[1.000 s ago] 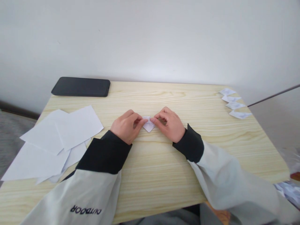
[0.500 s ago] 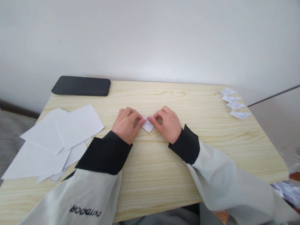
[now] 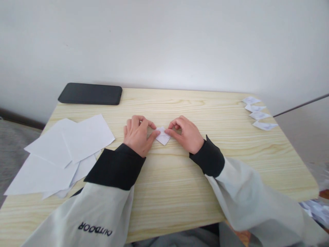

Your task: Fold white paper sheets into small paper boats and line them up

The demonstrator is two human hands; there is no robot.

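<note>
A small folded piece of white paper lies between my hands near the middle of the wooden table, one corner pointing toward me. My left hand pinches its left corner between thumb and forefinger. On the other side, my right hand grips the right corner the same way, its remaining fingers curled. Creases show across the upper part of the paper; the fingertips cover its side corners.
Loose sheets of white paper overlap at the left. Behind them a black phone lies by the wall. Several folded white paper pieces form a column along the right edge. More white paper sits below the table at the lower right.
My right hand has shifted slightly to the right, and my hands are a little farther apart. More of the folded paper shows between the fingertips.
</note>
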